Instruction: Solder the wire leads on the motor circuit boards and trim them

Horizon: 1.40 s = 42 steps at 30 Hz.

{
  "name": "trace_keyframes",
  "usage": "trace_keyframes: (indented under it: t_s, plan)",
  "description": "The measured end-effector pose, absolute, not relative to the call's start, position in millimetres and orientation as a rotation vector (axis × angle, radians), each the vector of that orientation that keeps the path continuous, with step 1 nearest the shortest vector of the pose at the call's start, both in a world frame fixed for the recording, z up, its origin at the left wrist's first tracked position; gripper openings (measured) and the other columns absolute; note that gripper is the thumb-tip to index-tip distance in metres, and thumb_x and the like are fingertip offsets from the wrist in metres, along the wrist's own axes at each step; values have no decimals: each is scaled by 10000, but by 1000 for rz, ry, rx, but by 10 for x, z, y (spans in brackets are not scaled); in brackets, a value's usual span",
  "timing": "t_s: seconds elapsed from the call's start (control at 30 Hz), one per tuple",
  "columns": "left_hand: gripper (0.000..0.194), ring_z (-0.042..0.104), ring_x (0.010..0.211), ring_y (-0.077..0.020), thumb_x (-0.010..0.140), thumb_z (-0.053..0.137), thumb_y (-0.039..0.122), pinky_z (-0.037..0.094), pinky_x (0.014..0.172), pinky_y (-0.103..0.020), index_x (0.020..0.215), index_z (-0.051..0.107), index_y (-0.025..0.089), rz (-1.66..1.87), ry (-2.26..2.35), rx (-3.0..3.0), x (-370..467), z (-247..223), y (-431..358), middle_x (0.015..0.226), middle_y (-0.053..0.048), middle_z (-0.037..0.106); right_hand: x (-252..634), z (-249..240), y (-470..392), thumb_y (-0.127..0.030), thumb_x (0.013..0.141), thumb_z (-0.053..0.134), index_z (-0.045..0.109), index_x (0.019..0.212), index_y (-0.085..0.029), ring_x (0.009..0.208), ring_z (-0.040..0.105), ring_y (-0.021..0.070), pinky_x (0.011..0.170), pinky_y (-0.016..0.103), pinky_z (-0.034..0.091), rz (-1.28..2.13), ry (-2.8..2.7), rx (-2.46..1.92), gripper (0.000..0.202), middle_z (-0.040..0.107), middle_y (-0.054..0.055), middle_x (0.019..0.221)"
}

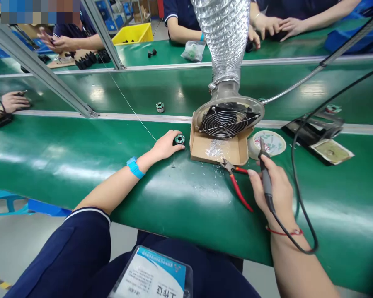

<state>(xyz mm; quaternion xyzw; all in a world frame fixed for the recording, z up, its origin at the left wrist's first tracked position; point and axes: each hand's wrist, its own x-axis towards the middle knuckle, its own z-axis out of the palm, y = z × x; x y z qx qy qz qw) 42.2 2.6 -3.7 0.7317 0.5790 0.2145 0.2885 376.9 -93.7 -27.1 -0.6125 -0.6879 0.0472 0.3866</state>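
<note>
My left hand [167, 145] rests on the green table with its fingers round a small round part [179, 139], which has a green ring-shaped board on top. A thin pale wire runs up and to the left from near that hand. My right hand [275, 188] holds a soldering iron [266, 180] by its grey handle, tip upward, over the near side of a round white container [269, 143]. Red-handled cutters [236, 182] lie open between my hands, their jaws at the front edge of a cardboard tray [219, 157] with silvery clippings in it.
A fan hood [225, 120] on a silver duct hangs over the tray. Another round part [160, 107] sits beyond the rail. A black stand [317, 132] is at right. Metal posts rise at left. Other people's hands work across the table and at far left.
</note>
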Motion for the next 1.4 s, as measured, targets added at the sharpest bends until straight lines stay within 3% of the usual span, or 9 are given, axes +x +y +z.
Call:
trace_keyframes:
  t_s: [0.1,0.27,0.43,0.5,0.6,0.7,0.77,0.93,1.4]
  plan:
    - [401,584,1163,-327,844,684,263,444,1061,-487,1214,631,119,654,1603,1939,503,-44,-13,1221,-161,604,3784,-285,-911,-473,869,619,635,1268,-195,885,650,249,835,451,554,88,-1711,-1538,487,687,111,1011]
    - [416,629,1047,-197,890,618,263,514,966,-340,1297,557,205,760,1447,1885,423,63,-260,1260,-80,629,3781,-304,-923,-455,853,622,684,1049,-213,863,660,243,818,468,560,48,-1531,-1483,317,688,78,951]
    - [475,664,931,-166,774,751,290,555,801,-283,1162,494,195,831,1050,1521,484,183,-665,1142,-84,654,3534,-174,-1135,-428,942,536,571,1302,-250,649,678,162,626,378,594,239,-1454,-1369,404,729,62,1061]
    - [448,654,859,-158,750,795,314,545,740,-270,1094,536,191,771,965,1448,571,231,-787,1004,-61,662,3383,-18,-1240,-391,962,525,527,1363,-271,699,714,155,688,374,623,386,-1519,-1336,419,742,42,1068]
    - [461,523,628,-106,771,801,355,445,572,-237,1165,617,201,656,950,1478,684,290,-896,736,16,569,3169,275,-1312,-328,920,621,630,1240,-271,906,743,171,854,362,628,577,-1639,-1351,325,758,15,979]
    - [499,329,521,-81,815,768,378,300,487,-225,1275,640,230,557,929,1521,747,330,-938,581,69,383,3022,497,-1261,-256,852,698,608,1234,-284,944,719,148,877,320,613,700,-1704,-1250,394,733,-6,997]
    - [511,303,524,-82,839,746,381,267,486,-225,1319,635,246,514,913,1543,773,352,-948,575,68,361,2968,561,-1199,-250,841,703,591,1225,-287,909,703,138,886,325,608,774,-1698,-1214,402,709,-19,983]
    - [470,337,548,-60,843,759,340,298,497,-211,1294,661,248,532,877,1688,813,399,-943,737,33,523,2921,535,-1100,-243,866,663,573,1202,-256,907,682,138,1001,391,565,903,-1730,-1205,348,679,-47,887]
    - [458,359,550,-43,829,776,425,289,485,-181,1176,710,133,701,786,2024,779,292,-901,685,52,466,2804,484,-1044,-107,838,609,562,1125,-216,766,617,77,843,244,556,1031,-1715,-1188,310,631,-51,832]
